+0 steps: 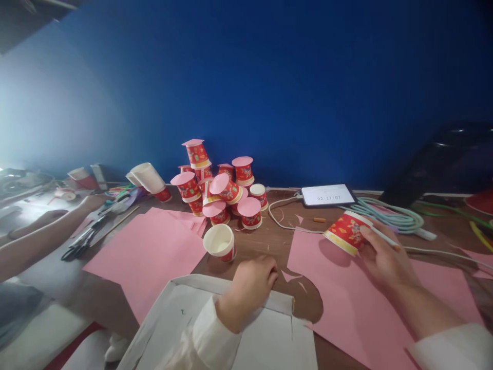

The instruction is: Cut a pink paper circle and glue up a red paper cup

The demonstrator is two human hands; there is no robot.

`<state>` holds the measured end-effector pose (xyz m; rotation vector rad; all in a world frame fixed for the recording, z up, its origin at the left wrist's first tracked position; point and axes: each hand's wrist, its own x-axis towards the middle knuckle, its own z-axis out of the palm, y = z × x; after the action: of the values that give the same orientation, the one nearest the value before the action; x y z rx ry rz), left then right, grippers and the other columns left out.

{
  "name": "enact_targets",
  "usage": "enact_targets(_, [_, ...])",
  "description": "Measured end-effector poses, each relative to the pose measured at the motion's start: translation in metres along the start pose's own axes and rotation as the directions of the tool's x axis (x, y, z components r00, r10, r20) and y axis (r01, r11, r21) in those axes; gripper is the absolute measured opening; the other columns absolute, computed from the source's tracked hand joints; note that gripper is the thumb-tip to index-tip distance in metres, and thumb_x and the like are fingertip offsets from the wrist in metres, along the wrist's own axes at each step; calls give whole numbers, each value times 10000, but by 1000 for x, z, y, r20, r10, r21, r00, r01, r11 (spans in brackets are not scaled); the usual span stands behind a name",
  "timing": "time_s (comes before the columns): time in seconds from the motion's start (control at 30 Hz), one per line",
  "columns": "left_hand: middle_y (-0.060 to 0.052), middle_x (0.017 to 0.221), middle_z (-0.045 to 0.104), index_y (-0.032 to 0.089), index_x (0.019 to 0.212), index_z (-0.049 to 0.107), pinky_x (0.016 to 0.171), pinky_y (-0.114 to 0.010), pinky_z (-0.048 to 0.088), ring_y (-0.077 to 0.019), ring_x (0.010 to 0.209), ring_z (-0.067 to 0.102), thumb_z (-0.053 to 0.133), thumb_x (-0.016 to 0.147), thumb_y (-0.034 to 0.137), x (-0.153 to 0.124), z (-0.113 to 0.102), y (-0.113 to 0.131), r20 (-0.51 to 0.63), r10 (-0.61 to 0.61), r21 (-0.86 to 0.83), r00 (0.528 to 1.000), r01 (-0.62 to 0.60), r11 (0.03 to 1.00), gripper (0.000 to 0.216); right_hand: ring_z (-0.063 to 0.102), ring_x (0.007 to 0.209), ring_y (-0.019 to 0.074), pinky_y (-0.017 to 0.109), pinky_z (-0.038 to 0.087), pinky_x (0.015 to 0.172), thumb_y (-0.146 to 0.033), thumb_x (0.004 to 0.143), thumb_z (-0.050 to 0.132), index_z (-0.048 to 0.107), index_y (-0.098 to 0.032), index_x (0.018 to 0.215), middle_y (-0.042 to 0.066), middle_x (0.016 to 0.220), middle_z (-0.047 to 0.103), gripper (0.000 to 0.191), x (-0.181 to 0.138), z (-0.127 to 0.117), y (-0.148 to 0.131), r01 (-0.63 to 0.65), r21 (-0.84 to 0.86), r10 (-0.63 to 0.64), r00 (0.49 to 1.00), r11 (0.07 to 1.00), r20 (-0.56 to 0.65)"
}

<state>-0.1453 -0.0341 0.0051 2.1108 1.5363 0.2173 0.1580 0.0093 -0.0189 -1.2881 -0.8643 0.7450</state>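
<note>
My right hand point(383, 257) holds a red paper cup point(345, 232) tilted on its side over a pink paper sheet point(346, 303), with a thin white pen between the fingers. My left hand point(250, 288) is closed in a loose fist and rests on the edge of a white cardboard box point(185, 313); what it holds, if anything, is hidden. An upright open cup point(220, 241) stands just beyond the left hand. A pile of several red cups capped with pink paper discs point(221, 187) sits at the back against the blue wall.
A second pink sheet point(150, 257) lies at the left. Another person's arm point(42, 236) reaches in from the left near black scissors point(82, 240). A phone point(327, 195) with a timer, a coiled cable point(389, 216) and a dark monitor point(447, 159) are at the right.
</note>
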Motion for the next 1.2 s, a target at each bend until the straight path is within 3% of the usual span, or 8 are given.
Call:
enact_targets(0.1, [-65,1079,732,214,965,708,874,-318,481,-214,1017,646,476,1034,215,5,6,9,-82,161,63,984,-156,986,243,647,1158,332,472,603,866,-355,591,916,771,-292,844,78,1139,714,299,-2,-1,1,-9,-20,9,1000,1000,17])
enact_targets(0.23, [-82,1031,730,190,905,696,897,-344,492,-231,1002,633,492,999,163,23,16,21,-10,321,161,947,-315,935,226,682,1069,323,462,609,792,-510,707,837,764,-278,966,89,1105,724,355,-3,3,8,25,-93,-23,999,995,24])
enact_targets(0.43, [-117,1039,736,166,929,708,910,-389,515,-257,996,646,463,998,172,35,30,15,-29,311,150,950,-303,941,255,680,1128,305,498,584,951,-621,711,828,714,-300,1239,56,1250,708,628,-20,15,-7,78,-326,-80,997,942,10])
enact_targets(0.5, [-121,1013,733,172,919,712,871,-393,524,-268,973,650,477,997,209,34,31,13,-72,307,121,949,-297,947,250,665,1187,307,473,596,953,-624,729,821,704,-307,1268,69,1322,680,636,-35,25,-16,173,-407,-176,984,897,30])
enact_targets(0.67, [-115,996,730,183,936,714,847,-400,530,-274,946,663,506,972,226,35,32,12,-183,299,13,936,-302,953,215,676,1181,304,444,627,909,-581,791,798,625,-261,1359,121,1371,646,674,-70,36,-12,342,-390,-328,939,855,105])
enact_targets(0.9, [-107,1089,740,202,1118,715,906,-407,544,-269,1025,686,476,960,140,46,35,8,-339,92,-251,936,-185,950,293,685,1182,316,492,608,984,-560,814,795,617,-242,1343,125,1319,667,642,-70,28,8,407,-453,-392,910,793,132])
enact_targets(1.03, [-112,1040,738,189,1118,730,924,-426,546,-275,1024,683,486,967,135,51,36,3,-419,124,-285,900,-260,923,292,724,1096,275,399,647,858,-536,852,773,609,-239,1337,123,1291,681,592,-71,34,5,501,-441,-449,865,745,224])
enact_targets(1.2, [-117,1143,738,195,1245,699,972,-428,545,-263,1075,670,573,1010,292,46,33,2,-506,198,-397,839,-430,811,283,719,1132,290,429,628,936,-524,901,731,571,-244,1385,119,1262,703,582,-73,33,6,607,-451,-493,794,654,355])
